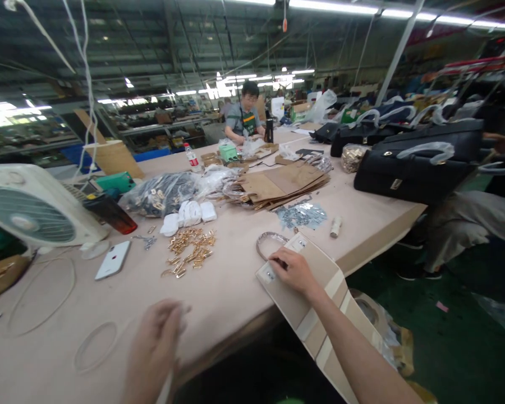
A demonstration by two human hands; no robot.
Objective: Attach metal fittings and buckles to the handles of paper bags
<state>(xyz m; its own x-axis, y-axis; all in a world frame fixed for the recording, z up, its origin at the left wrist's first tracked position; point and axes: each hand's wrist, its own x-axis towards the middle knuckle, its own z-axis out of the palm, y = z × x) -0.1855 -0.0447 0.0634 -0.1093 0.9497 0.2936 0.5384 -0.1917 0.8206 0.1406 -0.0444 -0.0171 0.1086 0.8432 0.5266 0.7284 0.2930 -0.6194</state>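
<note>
A beige bag panel [294, 297] with a handle [266, 238] at its far edge slants over the table's front edge. Small metal pieces [269, 275] show near that edge. My right hand [292, 269] is closed on the panel there, its fingers bent by the base of the handle. Away to the left, my left hand [155, 342] is over the table, blurred by motion. Its fingers are curled together, and whatever they hold is too blurred to name. A pale strip [165, 390] shows below it. Gold metal fittings [191, 247] lie in a pile beyond.
A fan [37, 205], a phone [113, 260] and a tumbler [111, 213] stand or lie at left. Silvery flat pieces [302, 215], brown paper sheets [284, 182] and a small spool [335, 227] are farther back. Black handbags [416, 163] line the right. A person [244, 118] sits opposite.
</note>
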